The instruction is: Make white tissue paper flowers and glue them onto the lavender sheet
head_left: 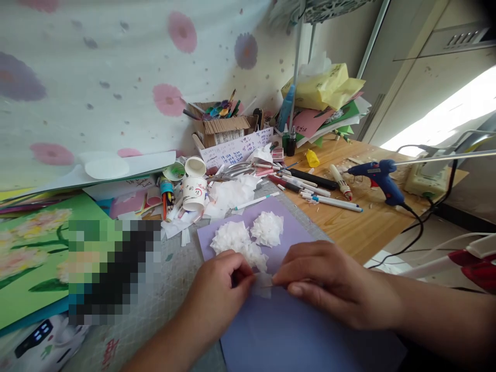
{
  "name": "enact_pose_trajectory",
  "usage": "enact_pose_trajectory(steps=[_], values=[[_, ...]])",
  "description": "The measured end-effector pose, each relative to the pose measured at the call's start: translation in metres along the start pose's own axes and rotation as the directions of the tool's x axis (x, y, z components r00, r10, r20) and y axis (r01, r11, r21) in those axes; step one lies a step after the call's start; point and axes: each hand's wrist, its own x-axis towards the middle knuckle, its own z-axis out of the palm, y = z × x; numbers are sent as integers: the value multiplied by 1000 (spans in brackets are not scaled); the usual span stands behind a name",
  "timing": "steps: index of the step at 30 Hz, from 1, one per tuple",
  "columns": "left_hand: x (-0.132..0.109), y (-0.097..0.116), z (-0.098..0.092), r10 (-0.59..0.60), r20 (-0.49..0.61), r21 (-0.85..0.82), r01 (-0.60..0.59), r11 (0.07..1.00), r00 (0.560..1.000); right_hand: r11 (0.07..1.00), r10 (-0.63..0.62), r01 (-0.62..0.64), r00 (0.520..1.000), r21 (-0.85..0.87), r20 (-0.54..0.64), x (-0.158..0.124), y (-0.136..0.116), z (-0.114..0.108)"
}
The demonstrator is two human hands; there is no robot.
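Over a purple sheet of paper (267,336), my two hands meet at a small, thin piece of white tissue paper (264,288). My left hand (220,294) pinches its left edge between thumb and fingers. From the right, my right hand (325,284) has its closed fingertips at the other edge; the exact grip is partly hidden. Just beyond the fingers lie ruffled white tissue flowers: a large cluster (232,239) on the left, reaching down to my left fingertips, and a rounder one (267,229) to its right.
A blue glue gun (382,175) lies on the wooden table (356,232) at right, its cable trailing. Pens (333,203), a paper cup (194,194) and crumpled tissue (234,194) crowd the back. At left are a green flower picture (34,258) and a white device (50,343).
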Motion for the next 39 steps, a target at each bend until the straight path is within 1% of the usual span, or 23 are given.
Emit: enact_pose_trajectory(steps=[2,5,8,11,13,15,17,19,21,23,25,26,27,28,30,31,32,33,36,39], values=[[0,0,1,9,-11,10,-9,1000,1000,991,-5,11,999,-130,49,1,2,6],[0,1,1,28,-7,24,-28,999,1000,953,-34,56,996,-299,79,0,9,13],[-2,0,0,95,17,58,-96,994,995,884,-96,137,989,-447,113,-3,12,17],[-5,-2,-1,186,32,155,-189,970,982,812,-143,209,976,-545,162,-4,11,19],[-8,-3,0,259,29,251,-258,933,965,787,-152,234,970,-571,188,-4,10,19],[-10,-4,1,351,23,336,-338,879,936,785,-144,236,969,-573,201,-3,10,19],[-12,-4,2,432,27,384,-408,828,902,796,-135,229,970,-560,204,-3,11,19],[-14,-4,2,463,50,392,-444,806,885,817,-136,216,973,-534,186,-3,13,17],[-15,-2,1,461,82,375,-456,807,884,841,-155,202,979,-502,135,-5,13,13],[-16,0,-1,458,114,346,-467,814,882,862,-190,189,981,-469,46,-7,12,9],[-16,1,-5,465,105,311,-473,824,879,887,-224,190,974,-421,-32,-7,10,5],[-15,1,-8,462,70,301,-461,835,884,897,-237,198,970,-394,-52,-6,9,4],[-14,0,-11,446,11,298,-428,853,895,904,-248,210,967,-373,-55,-6,7,3],[-11,-2,-14,410,-70,303,-372,877,909,906,-257,224,965,-359,-47,-5,6,2],[0,-8,-24,288,-238,331,-201,922,928,905,-274,247,961,-347,-30,-3,4,2],[8,-11,-30,213,-315,347,-96,933,925,905,-279,254,960,-342,-25,-2,3,2],[16,-14,-36,158,-341,390,-14,921,927,906,-281,257,959,-335,-25,-1,3,2],[26,-16,-42,147,-338,421,10,907,930,909,-283,259,959,-327,-24,-1,3,2],[59,-16,-56,147,-308,504,30,863,940,910,-285,263,958,-321,-23,-1,3,1],[89,-13,-59,98,-290,581,94,809,952,910,-279,259,960,-322,-16,-2,4,0]])
